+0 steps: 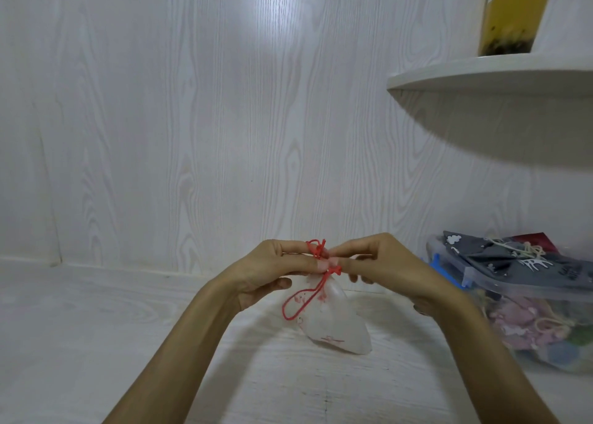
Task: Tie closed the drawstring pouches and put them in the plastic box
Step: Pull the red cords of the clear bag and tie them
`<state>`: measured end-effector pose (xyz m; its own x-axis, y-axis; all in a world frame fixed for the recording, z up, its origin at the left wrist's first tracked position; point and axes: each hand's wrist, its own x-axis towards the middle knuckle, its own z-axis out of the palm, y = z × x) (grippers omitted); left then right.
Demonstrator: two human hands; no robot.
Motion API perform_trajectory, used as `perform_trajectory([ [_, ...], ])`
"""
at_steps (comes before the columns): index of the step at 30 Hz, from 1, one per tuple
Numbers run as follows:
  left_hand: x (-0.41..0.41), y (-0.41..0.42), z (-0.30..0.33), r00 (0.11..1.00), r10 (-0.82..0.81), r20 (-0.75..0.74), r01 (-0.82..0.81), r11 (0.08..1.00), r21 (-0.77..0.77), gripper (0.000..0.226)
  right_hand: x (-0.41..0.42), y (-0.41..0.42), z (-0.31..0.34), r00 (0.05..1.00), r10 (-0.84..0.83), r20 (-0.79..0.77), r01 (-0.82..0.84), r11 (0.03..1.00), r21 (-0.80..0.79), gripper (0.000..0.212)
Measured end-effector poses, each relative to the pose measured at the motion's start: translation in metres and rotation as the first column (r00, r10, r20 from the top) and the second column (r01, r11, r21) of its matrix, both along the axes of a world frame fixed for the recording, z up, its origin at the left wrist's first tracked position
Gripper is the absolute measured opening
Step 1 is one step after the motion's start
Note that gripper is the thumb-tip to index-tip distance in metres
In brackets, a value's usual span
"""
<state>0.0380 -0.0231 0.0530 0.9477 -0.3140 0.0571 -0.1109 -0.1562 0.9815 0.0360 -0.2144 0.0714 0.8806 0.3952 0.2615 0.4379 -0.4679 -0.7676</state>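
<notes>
A small white drawstring pouch (337, 324) with faint pink print hangs in the air at the centre, above the white surface. Its red cord (305, 298) loops down on the left and is bunched at the pouch's neck. My left hand (272, 276) pinches the red cord ends at the top. My right hand (382, 263) pinches the cord at the knot, fingertips meeting those of the left. The clear plastic box (526, 298) with blue latches stands at the right, holding several pouches, a dark grey printed one (500, 260) on top.
A white wood-grain wall rises close behind the hands. A curved white shelf (487, 76) juts out at the upper right, carrying a yellow container (513, 12). The white wood-grain surface (96, 343) spreads out to the left and front.
</notes>
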Motion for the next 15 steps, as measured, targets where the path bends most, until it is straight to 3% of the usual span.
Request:
perform_trajectory([
  [5,-0.0018,0.0019,0.0022,1.0,-0.005,0.021,0.006,0.999,-0.04,0.024,0.0001,0.0004,-0.0041,0.996,0.049,-0.077,-0.045,0.998,0.054,0.017],
  [9,-0.0035,0.0023,0.002,0.998,-0.017,0.063,0.018,0.999,-0.028,0.032,0.003,0.0025,-0.0075,1.0,0.01,-0.024,-0.008,0.997,0.075,0.015],
  [15,-0.0054,0.0061,0.005,0.964,0.035,0.264,-0.042,0.999,0.019,0.019,0.0055,0.0093,-0.0101,0.999,-0.031,-0.029,0.033,0.994,0.099,0.015],
])
